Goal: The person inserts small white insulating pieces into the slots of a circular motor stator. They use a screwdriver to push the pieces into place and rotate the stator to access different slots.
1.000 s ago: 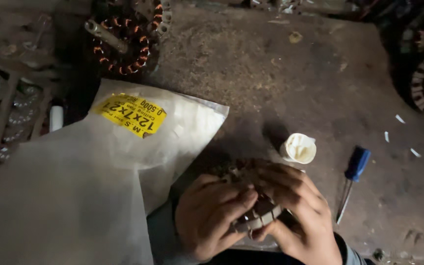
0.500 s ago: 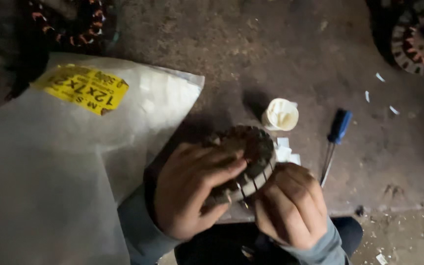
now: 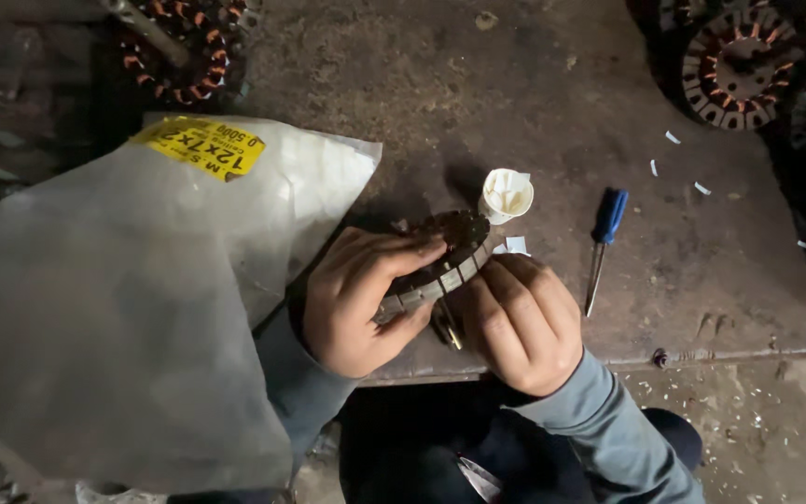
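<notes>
Stator [image 3: 445,261] sits just below frame centre, held in both hands over the near edge of the slab [image 3: 534,84]. It's a ring tilted on edge — rim runs from lower left up to upper right, top end near the white cup [image 3: 507,193]. Rim shows pale laminated segments with dark gaps; upper part looks dark, winding detail too dim to read.

Left hand [image 3: 361,303] wraps the ring from the left, fingers curled over the top, thumb under — closed on it. Right hand [image 3: 524,322] cups the lower right side, fingers folded against the rim, also closed on it. A thin metal pin [image 3: 450,327] pokes down between the hands; can't tell which hand has it.

Screwdriver [image 3: 602,241] with blue handle lies right of the hands, blade toward the bottom of the frame, well apart from the ring. Big translucent plastic bag [image 3: 123,308] with a yellow label fills the left side. More wound stators — copper coils — at upper left [image 3: 179,56] and upper right [image 3: 734,65].

Slab is rough, stained, grey-brown metal or stone, with white paper scraps [image 3: 673,138] scattered. Lighting is dim, floor at lower right gritty.
</notes>
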`<action>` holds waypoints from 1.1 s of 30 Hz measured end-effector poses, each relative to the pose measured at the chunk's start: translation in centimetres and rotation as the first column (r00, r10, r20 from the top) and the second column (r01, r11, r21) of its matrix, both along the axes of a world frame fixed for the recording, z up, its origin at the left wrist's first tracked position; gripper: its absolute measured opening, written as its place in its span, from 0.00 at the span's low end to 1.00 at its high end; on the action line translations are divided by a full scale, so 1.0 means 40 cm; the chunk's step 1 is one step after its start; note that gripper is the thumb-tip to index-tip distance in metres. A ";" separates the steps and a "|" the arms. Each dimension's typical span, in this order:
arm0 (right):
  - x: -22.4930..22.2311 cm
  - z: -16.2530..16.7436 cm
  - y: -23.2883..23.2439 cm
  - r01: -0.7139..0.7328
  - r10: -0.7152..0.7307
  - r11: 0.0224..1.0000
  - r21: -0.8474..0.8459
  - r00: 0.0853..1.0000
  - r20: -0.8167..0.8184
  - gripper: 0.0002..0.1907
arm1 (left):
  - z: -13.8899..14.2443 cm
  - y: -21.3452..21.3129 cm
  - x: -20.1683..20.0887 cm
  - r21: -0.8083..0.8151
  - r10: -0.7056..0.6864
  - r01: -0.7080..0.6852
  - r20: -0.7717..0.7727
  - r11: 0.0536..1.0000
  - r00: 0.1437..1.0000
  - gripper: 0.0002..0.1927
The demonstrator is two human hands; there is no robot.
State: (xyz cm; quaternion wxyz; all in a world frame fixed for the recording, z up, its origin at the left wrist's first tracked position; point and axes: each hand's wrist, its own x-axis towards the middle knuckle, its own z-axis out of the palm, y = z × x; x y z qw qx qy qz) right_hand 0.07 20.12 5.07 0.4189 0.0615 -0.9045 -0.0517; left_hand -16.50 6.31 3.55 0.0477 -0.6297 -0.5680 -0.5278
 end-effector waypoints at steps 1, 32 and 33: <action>-0.003 -0.008 0.010 -0.019 0.019 1.000 0.016 1.000 -0.004 0.18 | -0.001 0.001 -0.002 -0.003 0.002 -0.002 -0.005 1.000 1.000 0.25; -0.012 -0.043 -0.092 -0.152 -0.028 -0.024 -0.988 0.988 -0.151 0.05 | -0.020 0.020 -0.015 0.043 0.041 -0.041 -0.014 0.998 0.999 0.21; -0.011 -0.047 -0.104 -0.218 -0.014 -0.396 -0.892 0.973 -0.231 0.05 | -0.021 0.018 -0.014 0.038 0.046 -0.046 -0.007 0.998 0.999 0.21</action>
